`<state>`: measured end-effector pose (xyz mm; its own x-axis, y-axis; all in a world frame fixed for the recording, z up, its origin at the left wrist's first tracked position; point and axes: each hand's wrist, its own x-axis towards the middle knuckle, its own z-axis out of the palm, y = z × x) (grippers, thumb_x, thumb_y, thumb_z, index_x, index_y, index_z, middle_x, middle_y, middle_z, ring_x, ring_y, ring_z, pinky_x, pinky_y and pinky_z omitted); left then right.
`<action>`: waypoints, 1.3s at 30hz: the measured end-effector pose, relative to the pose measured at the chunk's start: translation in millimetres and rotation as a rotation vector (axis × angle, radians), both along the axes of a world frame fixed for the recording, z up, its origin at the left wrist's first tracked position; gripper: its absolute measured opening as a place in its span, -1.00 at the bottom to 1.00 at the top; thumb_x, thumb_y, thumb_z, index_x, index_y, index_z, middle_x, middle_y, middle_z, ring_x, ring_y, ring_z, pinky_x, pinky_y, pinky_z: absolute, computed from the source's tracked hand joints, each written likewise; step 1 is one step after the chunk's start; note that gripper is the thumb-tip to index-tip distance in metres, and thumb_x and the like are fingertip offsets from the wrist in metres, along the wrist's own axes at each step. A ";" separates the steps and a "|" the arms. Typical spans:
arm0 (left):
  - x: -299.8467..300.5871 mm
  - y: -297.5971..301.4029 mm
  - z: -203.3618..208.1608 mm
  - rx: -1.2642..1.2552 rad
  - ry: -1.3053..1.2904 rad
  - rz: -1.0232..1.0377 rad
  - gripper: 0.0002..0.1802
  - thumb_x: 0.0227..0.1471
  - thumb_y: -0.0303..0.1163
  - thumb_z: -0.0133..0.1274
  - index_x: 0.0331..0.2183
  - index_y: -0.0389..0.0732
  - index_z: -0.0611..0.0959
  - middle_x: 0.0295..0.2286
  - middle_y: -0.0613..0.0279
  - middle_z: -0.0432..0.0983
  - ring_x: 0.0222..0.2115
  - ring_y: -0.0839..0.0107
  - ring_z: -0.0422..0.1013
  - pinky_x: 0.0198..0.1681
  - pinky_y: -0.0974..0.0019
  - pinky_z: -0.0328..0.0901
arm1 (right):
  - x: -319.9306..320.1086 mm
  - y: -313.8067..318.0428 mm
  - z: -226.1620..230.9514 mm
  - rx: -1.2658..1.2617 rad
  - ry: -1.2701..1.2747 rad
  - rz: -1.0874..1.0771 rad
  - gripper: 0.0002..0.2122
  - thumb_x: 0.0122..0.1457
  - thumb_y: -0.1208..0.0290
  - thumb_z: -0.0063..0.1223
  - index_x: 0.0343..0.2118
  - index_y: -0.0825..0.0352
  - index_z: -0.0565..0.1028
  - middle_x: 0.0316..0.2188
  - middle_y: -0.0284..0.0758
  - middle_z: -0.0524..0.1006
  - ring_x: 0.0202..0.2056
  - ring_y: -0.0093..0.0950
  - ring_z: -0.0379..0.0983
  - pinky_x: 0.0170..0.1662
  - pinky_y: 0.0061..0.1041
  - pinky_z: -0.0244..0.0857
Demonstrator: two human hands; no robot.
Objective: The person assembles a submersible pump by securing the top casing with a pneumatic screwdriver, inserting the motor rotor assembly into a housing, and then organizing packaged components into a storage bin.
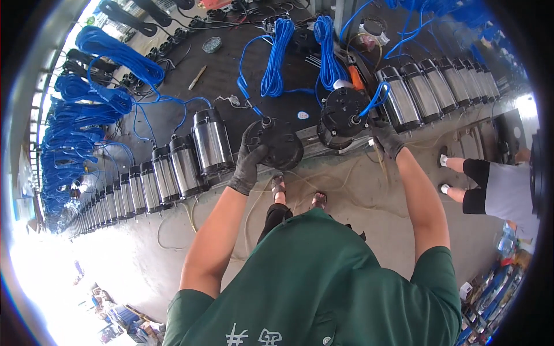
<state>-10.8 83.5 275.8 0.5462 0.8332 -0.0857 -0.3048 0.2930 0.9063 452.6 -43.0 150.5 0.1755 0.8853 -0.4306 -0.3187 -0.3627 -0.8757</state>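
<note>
My left hand [248,164], in a dark grey glove, is closed on the rim of a black round-topped motor unit [280,147], its thumb lying over the top. A blue cable rises from a fitting on that top. To the right, a second black-topped motor unit [341,112] with its own blue cable is held at its right side by my gloved right hand [388,138]. The fingers there are curled and partly hidden. Both tops face up toward me, so most of the bodies below are out of sight.
Shiny metal cylinders [212,141] line the bench edge at left, more [398,101] at right. Coiled blue cables [279,60] lie on the dark bench top [231,69]. An orange-handled tool [356,78] lies near the right unit. A person [502,190] stands at right. Thin hoses cross the floor.
</note>
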 end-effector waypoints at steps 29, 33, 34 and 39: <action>8.7 8.8 -6.3 -0.123 -0.144 0.082 -0.22 -0.02 -0.52 0.31 0.20 -0.13 0.32 0.03 0.10 0.48 0.04 0.27 0.43 0.10 0.12 0.43 | -211.5 -9.7 301.7 0.651 -1.208 0.269 -0.69 0.32 0.28 0.10 0.05 0.27 0.39 -0.39 -0.05 0.57 -0.38 0.05 0.56 -0.38 -0.13 0.41; 12.9 3.6 0.2 -0.118 -0.101 0.055 -0.21 -0.02 -0.54 0.30 0.21 -0.14 0.30 0.02 0.09 0.49 0.04 0.26 0.43 0.09 0.11 0.43 | -213.5 2.5 253.9 0.603 -1.328 0.202 -0.68 0.32 0.27 0.09 0.01 0.33 0.37 -0.43 -0.06 0.58 -0.38 0.01 0.58 -0.34 -0.11 0.44; 15.0 5.3 1.6 -0.133 -0.087 0.040 -0.21 -0.02 -0.55 0.29 0.21 -0.14 0.30 0.02 0.08 0.49 0.03 0.25 0.44 0.09 0.11 0.43 | -197.4 5.1 238.4 0.393 -1.420 0.410 -0.69 0.32 0.24 0.09 -0.04 0.35 0.38 -0.46 -0.05 0.57 -0.38 0.01 0.58 -0.35 -0.11 0.43; 8.8 2.9 -10.0 -0.125 -0.143 0.055 -0.20 -0.02 -0.57 0.28 0.21 -0.14 0.28 0.01 0.05 0.48 0.02 0.22 0.45 0.08 0.11 0.45 | -196.5 20.6 278.2 0.302 -1.356 0.639 -0.67 0.33 0.15 0.06 -0.12 0.37 0.39 -0.47 0.00 0.57 -0.36 0.01 0.57 -0.36 -0.12 0.39</action>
<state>-2.0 86.4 265.8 0.5142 0.8499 -0.1150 -0.4463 0.3797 0.8103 256.0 -22.4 428.7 -0.1567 0.9858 -0.0604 0.8939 0.1156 -0.4330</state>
